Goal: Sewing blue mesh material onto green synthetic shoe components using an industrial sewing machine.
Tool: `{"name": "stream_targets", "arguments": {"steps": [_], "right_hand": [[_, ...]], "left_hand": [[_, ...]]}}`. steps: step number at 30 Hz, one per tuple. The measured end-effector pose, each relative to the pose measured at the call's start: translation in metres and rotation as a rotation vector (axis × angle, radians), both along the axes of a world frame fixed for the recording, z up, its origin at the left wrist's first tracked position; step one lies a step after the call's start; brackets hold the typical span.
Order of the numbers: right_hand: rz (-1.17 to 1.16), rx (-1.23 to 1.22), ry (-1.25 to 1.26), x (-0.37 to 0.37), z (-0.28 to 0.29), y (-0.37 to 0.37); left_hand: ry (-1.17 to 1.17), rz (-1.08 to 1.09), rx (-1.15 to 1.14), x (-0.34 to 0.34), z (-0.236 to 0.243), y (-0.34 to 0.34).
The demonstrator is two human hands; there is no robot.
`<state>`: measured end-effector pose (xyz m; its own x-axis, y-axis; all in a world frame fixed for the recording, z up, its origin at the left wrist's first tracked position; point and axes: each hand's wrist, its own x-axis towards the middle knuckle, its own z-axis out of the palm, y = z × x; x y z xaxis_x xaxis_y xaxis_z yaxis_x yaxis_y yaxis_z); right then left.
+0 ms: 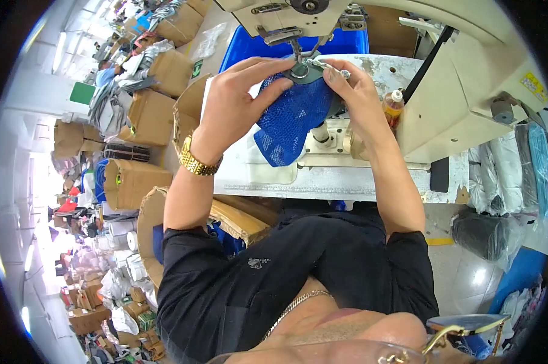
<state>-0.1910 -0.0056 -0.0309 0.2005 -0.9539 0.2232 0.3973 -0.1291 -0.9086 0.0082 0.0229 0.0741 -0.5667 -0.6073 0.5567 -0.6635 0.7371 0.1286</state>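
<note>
A blue mesh piece [295, 115], perhaps a bag, hangs below the needle area of an industrial sewing machine [313, 21]. At its top is a dark grey-green patch with a metal ring [300, 71]. My left hand [240, 91] grips the left edge of the patch and mesh between thumb and fingers. Pinched at the upper right edge, the same piece is held by my right hand [356, 88]. Small shiny metal bits show by the right fingers; I cannot make out what they are. The needle tip and the exact stitching point are hidden among the fingers.
The white worktable [243, 188] has a ruler strip along its near edge. A small bottle [393, 106] stands by the machine body, with a dark phone-like slab [439, 175] nearer. Behind sits a blue bin [237, 51]. Cardboard boxes [131, 182] crowd the left floor.
</note>
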Motion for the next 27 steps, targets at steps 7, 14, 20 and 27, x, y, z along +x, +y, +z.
{"name": "stream_targets", "arguments": {"steps": [7,14,20,27], "right_hand": [[0.026,0.054,-0.131,-0.002,0.001,0.003],[0.120,0.026,-0.093,0.003,0.016,-0.003],[-0.110,-0.053,0.074,0.021,0.016,-0.006],[-0.388,-0.125,0.088,0.040,0.010,-0.002]], "left_hand": [[0.418,0.112,0.389,0.008,-0.003,-0.003],[0.084,0.107,0.279,-0.007,0.011,-0.017],[-0.142,0.110,0.317,0.002,0.035,-0.013],[-0.090,0.302,-0.119,-0.033,0.009,0.023]]}}
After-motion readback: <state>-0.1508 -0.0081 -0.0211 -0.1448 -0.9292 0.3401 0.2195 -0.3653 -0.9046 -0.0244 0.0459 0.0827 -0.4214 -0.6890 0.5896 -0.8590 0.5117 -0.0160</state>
